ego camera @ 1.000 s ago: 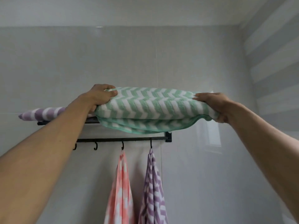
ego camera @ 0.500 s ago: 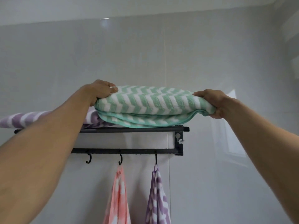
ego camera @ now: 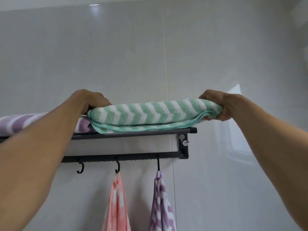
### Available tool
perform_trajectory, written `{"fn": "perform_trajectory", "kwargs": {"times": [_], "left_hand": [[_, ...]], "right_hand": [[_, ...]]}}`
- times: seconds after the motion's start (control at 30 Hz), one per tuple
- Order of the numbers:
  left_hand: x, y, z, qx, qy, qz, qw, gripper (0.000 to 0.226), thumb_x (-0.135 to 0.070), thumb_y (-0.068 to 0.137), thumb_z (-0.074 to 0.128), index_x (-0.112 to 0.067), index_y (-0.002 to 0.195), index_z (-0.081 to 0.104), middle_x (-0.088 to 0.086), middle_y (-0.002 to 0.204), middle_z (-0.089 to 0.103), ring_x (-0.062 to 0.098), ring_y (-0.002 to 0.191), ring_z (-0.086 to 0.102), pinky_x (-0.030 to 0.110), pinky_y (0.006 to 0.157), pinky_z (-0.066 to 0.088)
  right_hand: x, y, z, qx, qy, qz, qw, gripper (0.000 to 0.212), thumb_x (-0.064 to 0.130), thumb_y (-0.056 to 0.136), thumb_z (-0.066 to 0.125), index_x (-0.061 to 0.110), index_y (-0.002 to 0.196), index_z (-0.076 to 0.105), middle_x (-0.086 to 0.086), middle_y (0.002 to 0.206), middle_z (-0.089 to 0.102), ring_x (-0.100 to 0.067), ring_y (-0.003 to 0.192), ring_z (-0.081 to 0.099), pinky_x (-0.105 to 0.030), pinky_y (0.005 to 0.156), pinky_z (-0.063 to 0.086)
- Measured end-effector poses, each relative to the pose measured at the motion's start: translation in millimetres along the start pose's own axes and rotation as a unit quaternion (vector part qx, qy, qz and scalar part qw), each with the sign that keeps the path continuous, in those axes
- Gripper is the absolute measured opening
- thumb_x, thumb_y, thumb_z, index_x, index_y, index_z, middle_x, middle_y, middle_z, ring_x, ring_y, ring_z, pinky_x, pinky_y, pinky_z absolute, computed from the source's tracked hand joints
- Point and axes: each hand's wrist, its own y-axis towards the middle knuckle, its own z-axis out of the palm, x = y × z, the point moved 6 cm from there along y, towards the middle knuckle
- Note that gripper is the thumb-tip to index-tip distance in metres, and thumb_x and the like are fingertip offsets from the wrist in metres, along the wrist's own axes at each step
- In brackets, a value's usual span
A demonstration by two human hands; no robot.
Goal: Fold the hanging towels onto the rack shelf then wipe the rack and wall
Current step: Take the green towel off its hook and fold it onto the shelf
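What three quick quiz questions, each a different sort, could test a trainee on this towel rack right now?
1. True or false: the green towel lies on the rack shelf.
2. Which towels hang from hooks? A) pink and purple B) green and pink C) none
3. Fill in: the left hand and right hand each grip an ___ of the green towel.

Key: 1 true; 2 A, the pink towel and purple towel; 3 end.

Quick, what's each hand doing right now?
Left hand: grips the green towel's left end.
Right hand: grips its right end.
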Motion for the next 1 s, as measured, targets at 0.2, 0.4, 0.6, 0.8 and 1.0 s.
{"fn": "perform_trajectory", "kwargs": {"times": [0.2,0.4,0.6,0.8,1.0], "left_hand": [[-10,2,1,0.016,0.054,0.008,0.998,0.041,-0.035,0.095,0.064,0.0,0.116,0.065,0.015,0.124,0.067,0.035,0.106,0.068,0.048,0.097,0.055],[-54,-9,-5,-0.046,0.114,0.046,0.991,0.065,-0.054,0.106,0.029,-0.012,0.156,0.035,0.009,0.166,0.021,0.032,0.151,0.025,0.046,0.118,0.025],[-69,-2,25,0.003,0.108,0.083,0.991,0.066,-0.058,0.105,0.027,-0.015,0.151,0.044,0.009,0.162,0.034,0.031,0.144,0.038,0.045,0.118,0.029],[-59,2,34,0.012,0.128,0.071,0.989,0.06,-0.047,0.108,0.029,-0.012,0.157,0.03,0.011,0.166,0.022,0.031,0.15,0.026,0.044,0.119,0.023],[-61,-7,27,-0.034,0.087,0.072,0.993,0.062,-0.046,0.109,0.021,-0.009,0.158,0.024,0.012,0.167,0.016,0.031,0.153,0.019,0.046,0.122,0.017]], "right_hand": [[-1,-8,6,-0.03,-0.094,0.003,0.995,0.039,0.022,0.08,0.057,-0.004,0.106,0.068,-0.018,0.095,0.075,-0.029,0.075,0.073,-0.035,0.059,0.063],[55,-35,22,-0.218,-0.42,-0.13,0.871,0.054,0.046,0.077,0.044,0.014,0.119,0.055,-0.014,0.135,0.057,-0.035,0.111,0.056,-0.047,0.102,0.045],[59,-26,93,-0.074,-0.497,-0.172,0.847,0.059,0.045,0.1,0.032,0.016,0.152,0.04,-0.009,0.164,0.031,-0.031,0.145,0.036,-0.049,0.118,0.03],[47,-17,95,-0.058,-0.512,-0.134,0.847,0.068,0.051,0.095,0.024,0.021,0.155,0.035,-0.008,0.166,0.025,-0.031,0.15,0.029,-0.053,0.12,0.025],[49,-32,89,-0.155,-0.493,-0.156,0.842,0.078,0.062,0.087,0.024,0.022,0.152,0.04,-0.012,0.161,0.036,-0.037,0.144,0.039,-0.057,0.117,0.028]]}}
